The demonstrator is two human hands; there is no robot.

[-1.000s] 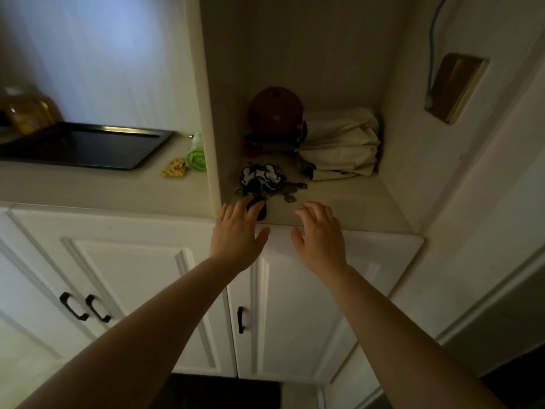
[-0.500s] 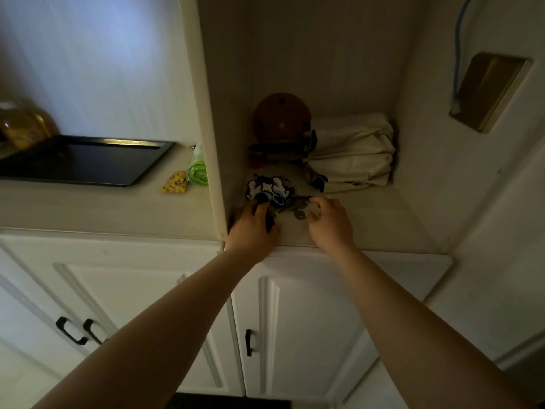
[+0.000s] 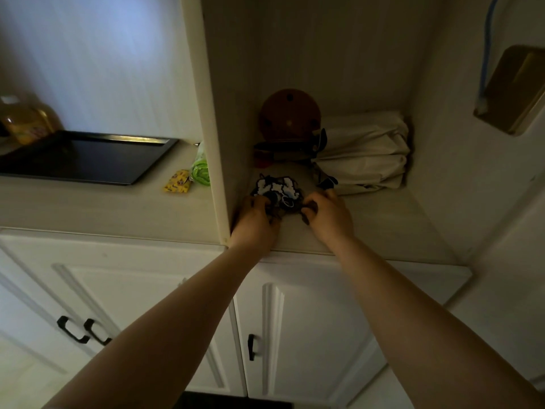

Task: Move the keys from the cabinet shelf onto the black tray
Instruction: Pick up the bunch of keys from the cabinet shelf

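Observation:
A bunch of keys (image 3: 277, 191) with a black-and-white rubber charm lies on the dim cabinet shelf (image 3: 380, 225), near its left wall. My left hand (image 3: 255, 222) curls its fingers over the bunch's left side. On the right side, my right hand (image 3: 327, 215) pinches the dark metal keys. Both hands rest on the shelf with the bunch between them. The black tray (image 3: 88, 157) sits on the counter to the left, outside the cabinet.
Behind the keys stand a round brown object (image 3: 290, 115) and a folded cream bag (image 3: 365, 152). A yellow packet (image 3: 177, 184) and a green item (image 3: 200, 166) lie on the counter between tray and cabinet wall (image 3: 212, 143). A yellow bottle (image 3: 26, 119) stands behind the tray.
Both hands have reached forward from the shelf's front edge onto the keys and closed their fingers on the bunch. The camera has moved closer.

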